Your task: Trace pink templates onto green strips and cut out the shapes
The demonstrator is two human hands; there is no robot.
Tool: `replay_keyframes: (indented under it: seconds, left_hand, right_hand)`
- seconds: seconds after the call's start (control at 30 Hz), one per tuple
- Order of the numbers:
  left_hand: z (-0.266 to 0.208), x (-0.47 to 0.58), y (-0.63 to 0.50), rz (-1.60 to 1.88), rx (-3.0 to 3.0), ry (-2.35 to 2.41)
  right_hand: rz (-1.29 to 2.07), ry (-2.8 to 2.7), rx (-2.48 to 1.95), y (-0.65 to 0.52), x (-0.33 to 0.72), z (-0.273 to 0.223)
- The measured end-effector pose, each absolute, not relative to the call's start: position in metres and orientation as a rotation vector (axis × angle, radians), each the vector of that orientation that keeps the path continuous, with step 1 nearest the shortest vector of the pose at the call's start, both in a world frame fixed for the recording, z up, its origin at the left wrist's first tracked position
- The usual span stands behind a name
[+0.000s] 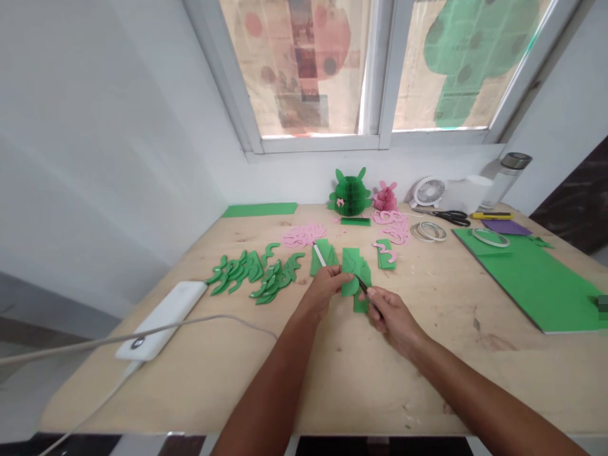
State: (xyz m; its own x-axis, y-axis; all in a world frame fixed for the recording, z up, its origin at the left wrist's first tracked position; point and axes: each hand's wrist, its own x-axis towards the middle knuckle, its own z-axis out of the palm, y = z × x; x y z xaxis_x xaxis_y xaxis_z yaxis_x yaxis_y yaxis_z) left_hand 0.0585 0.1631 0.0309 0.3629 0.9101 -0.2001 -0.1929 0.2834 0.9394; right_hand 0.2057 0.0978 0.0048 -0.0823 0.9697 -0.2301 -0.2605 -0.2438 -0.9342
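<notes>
My left hand (327, 283) is closed on a piece of green paper (350, 259) with a rounded lower edge, held above the table. My right hand (388, 313) grips a dark-handled cutting tool, apparently scissors (365, 289), whose tip meets the right edge of that paper. More green paper strips lie beneath and behind the held piece. Just beyond my left hand, a white pen-like stick (319, 254) rests on a green paper stack (332, 252). Left of my hands are piles of curved green cut-outs (275, 282). Pink paper cut-outs (304, 235) lie farther back.
A white power bank (164, 320) with a cable (204, 321) lies at left. Behind stand a green honeycomb paper figure (350, 195), a pink one (385, 197), a small fan (429, 191) and a glass bottle (504, 180). Black scissors (453, 217), tape rolls (432, 232) and green sheets (536, 278) lie right.
</notes>
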Motion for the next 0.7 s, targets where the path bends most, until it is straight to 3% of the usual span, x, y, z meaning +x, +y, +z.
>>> replay_keyframes:
  seconds: [0.7]
  left_hand:
    - [0.0324, 0.0578, 0.1618, 0.872, 1.059, 0.905]
  right_hand:
    - [1.445, -1.008, -1.195, 0.0982, 0.2059, 0.0067]
